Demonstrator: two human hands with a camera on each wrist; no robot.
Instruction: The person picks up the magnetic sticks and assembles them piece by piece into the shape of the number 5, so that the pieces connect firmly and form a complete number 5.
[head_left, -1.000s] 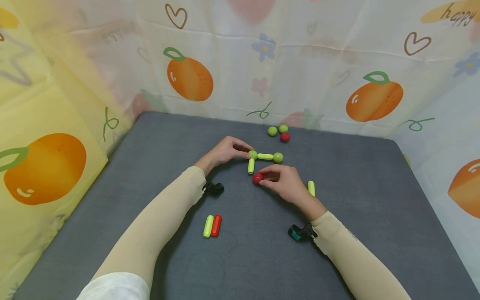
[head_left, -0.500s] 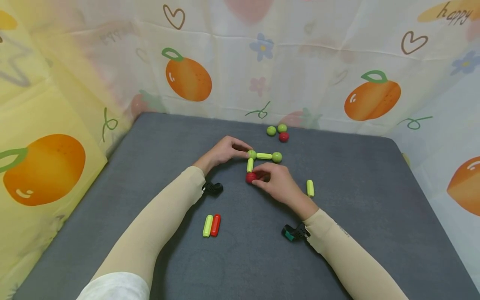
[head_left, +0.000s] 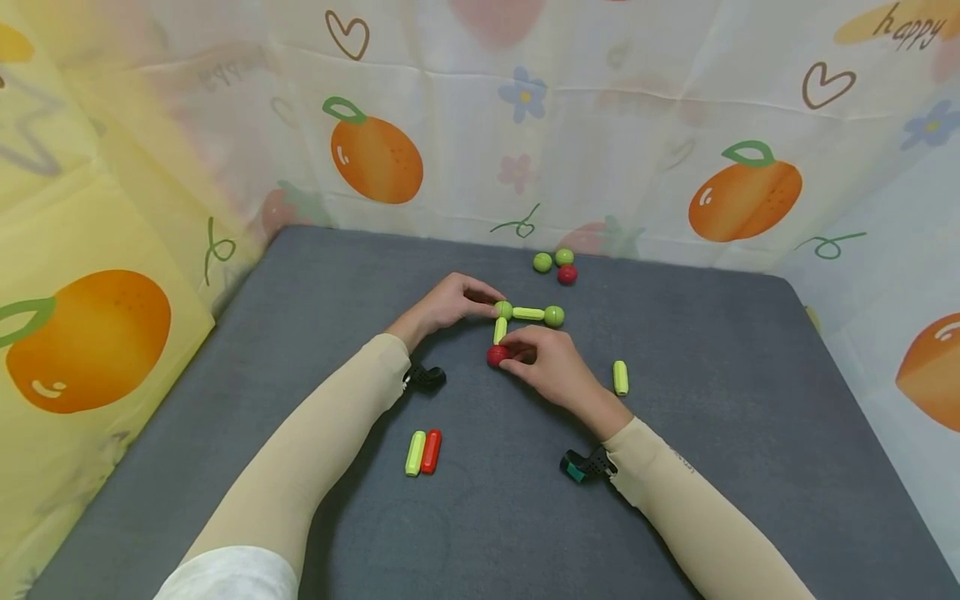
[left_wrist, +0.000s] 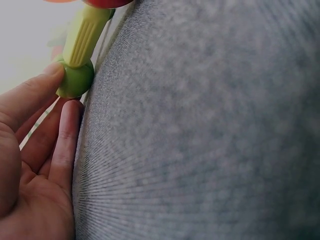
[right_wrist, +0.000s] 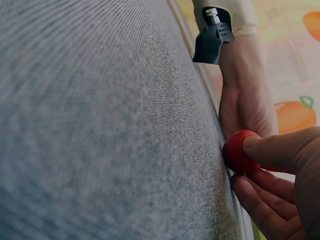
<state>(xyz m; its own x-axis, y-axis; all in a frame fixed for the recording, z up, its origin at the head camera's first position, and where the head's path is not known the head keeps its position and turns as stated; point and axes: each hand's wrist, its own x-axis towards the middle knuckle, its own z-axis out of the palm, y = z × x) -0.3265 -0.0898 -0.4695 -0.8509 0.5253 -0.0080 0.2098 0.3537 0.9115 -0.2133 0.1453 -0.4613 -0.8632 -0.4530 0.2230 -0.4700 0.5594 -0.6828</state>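
Note:
Two yellow-green rods and two green balls make an L-shaped piece on the table. At its corner my left hand [head_left: 452, 301] pinches a green ball [left_wrist: 76, 80] between thumb and fingers. From that ball one rod [head_left: 528, 314] runs right to a second green ball [head_left: 554, 316]. The other rod [head_left: 500, 331] points toward me. My right hand [head_left: 553, 363] pinches a red ball [right_wrist: 241, 151] at that rod's near end. The ball appears to touch the rod, though fingers partly cover the joint.
Behind the piece lie two green balls [head_left: 542, 262] and a red ball [head_left: 567, 274]. A loose yellow-green rod [head_left: 620, 377] is to the right of my right hand. Nearer me, another yellow-green rod [head_left: 416, 453] lies beside a red rod [head_left: 431, 452]. A patterned curtain [head_left: 450, 108] borders the table.
My right hand has moved left with the red ball, bringing it from beside the near rod to that rod's end. My left hand has stayed on the corner ball.

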